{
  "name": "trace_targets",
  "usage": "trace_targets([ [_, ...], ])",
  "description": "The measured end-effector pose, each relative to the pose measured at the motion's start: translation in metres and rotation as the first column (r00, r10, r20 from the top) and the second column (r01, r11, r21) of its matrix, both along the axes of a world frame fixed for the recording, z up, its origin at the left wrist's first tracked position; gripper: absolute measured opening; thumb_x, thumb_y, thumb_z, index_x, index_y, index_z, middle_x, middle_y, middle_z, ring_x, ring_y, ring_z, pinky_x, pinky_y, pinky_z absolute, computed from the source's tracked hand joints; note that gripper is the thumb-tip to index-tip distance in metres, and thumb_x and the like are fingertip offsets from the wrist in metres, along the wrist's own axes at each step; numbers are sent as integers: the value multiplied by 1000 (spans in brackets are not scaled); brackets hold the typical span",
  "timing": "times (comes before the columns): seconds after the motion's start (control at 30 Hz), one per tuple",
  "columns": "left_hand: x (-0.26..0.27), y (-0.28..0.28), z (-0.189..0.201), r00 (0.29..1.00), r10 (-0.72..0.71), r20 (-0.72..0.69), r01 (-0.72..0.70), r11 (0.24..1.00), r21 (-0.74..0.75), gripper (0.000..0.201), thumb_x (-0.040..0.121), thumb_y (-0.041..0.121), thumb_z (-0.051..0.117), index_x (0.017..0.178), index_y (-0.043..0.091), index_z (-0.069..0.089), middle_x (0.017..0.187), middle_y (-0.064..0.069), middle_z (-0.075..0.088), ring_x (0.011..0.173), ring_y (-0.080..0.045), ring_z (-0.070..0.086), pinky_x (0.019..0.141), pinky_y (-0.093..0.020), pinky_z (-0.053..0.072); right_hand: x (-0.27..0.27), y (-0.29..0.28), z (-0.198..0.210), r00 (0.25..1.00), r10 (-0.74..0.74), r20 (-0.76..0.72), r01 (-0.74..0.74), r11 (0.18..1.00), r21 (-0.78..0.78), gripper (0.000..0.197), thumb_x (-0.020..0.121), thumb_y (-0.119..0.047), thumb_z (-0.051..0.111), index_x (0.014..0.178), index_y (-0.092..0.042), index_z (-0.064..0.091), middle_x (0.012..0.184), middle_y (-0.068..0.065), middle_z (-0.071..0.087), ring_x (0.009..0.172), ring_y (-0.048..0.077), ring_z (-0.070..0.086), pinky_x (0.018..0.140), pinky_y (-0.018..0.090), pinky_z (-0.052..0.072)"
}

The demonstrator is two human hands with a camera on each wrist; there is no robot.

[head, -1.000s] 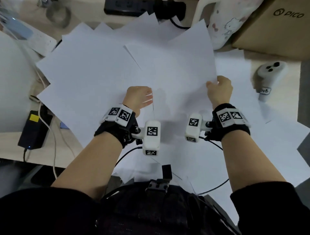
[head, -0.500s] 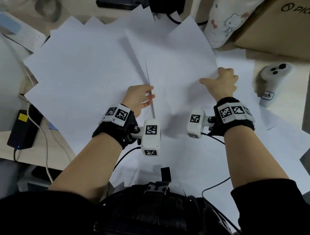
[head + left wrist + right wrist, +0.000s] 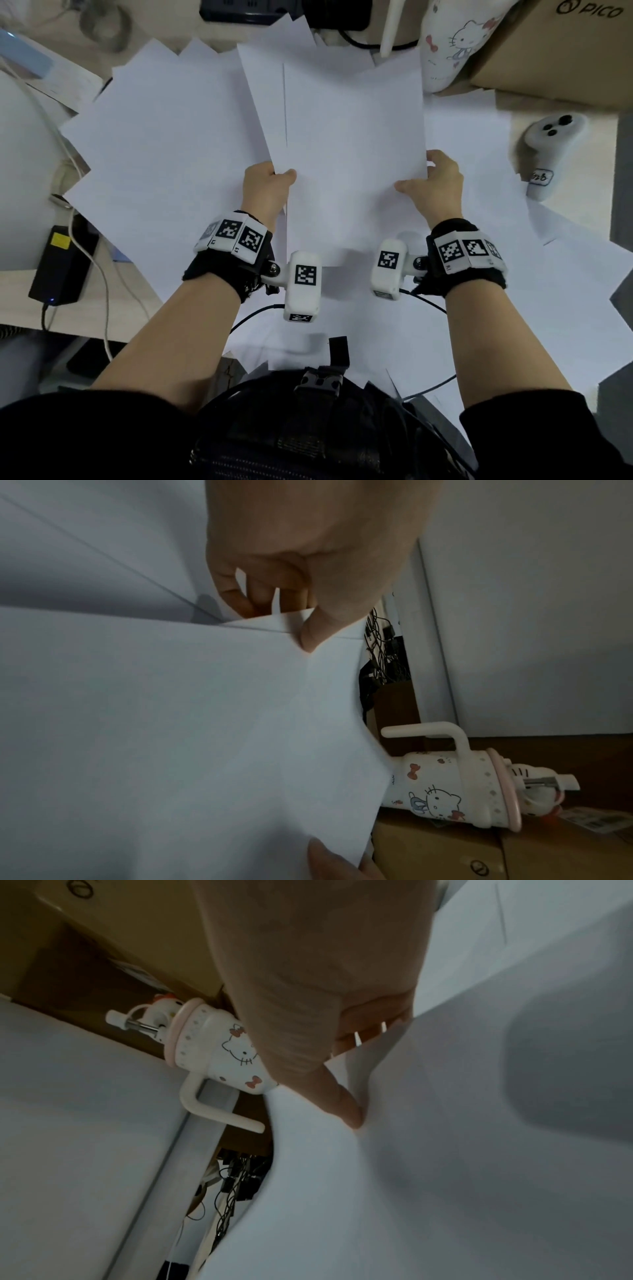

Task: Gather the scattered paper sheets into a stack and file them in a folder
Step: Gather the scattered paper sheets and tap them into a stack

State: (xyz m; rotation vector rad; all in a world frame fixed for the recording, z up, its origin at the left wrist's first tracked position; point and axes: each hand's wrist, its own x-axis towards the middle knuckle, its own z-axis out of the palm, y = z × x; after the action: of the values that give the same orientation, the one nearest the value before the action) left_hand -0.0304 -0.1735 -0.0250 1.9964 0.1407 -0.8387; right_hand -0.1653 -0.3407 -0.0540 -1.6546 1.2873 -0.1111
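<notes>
**Sheets squared between 2 hands**

Hands hold the bundle [image 3: 352,154] by opposite side edges, probably so its sheets can be evened up. The left hand [image 3: 265,192] pinches its edge, thumb on top and fingers curled beneath; the right hand [image 3: 433,186] does likewise. The bundle sits in front of the mug [image 3: 455,37], raised over the loose sheets [image 3: 164,144] covering the desk [image 3: 579,205]. It seems to hold 2 or more sheets. No folder shows.

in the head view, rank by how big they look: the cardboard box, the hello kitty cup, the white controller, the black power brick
1. cardboard box, cut off by the frame
2. hello kitty cup, also cut off
3. white controller and black power brick: too close to rank
</notes>
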Motion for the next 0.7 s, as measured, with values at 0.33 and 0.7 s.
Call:
trace_targets([
  [0.33,-5,46,8,981,-120,154,134,988,-78,22,90,0,47,81,18,56,79,5,57,65,-6,49,58,-13,42,-28,50,15,999,-32,3,32,999,-18,19,73,-2,71,86,-11,62,69,-6,52,69,12,50,48,4,36],
  [0.7,-21,80,18,944,-297,143,322,924,-207,34,89,-8,45,83,23,60,80,-1,60,66,-11,54,50,-12,43,-69,117,17,958,-240,155,211,960,184,25,74,5,60,92,-12,55,91,10,62,85,25,58,80,41,50],
])
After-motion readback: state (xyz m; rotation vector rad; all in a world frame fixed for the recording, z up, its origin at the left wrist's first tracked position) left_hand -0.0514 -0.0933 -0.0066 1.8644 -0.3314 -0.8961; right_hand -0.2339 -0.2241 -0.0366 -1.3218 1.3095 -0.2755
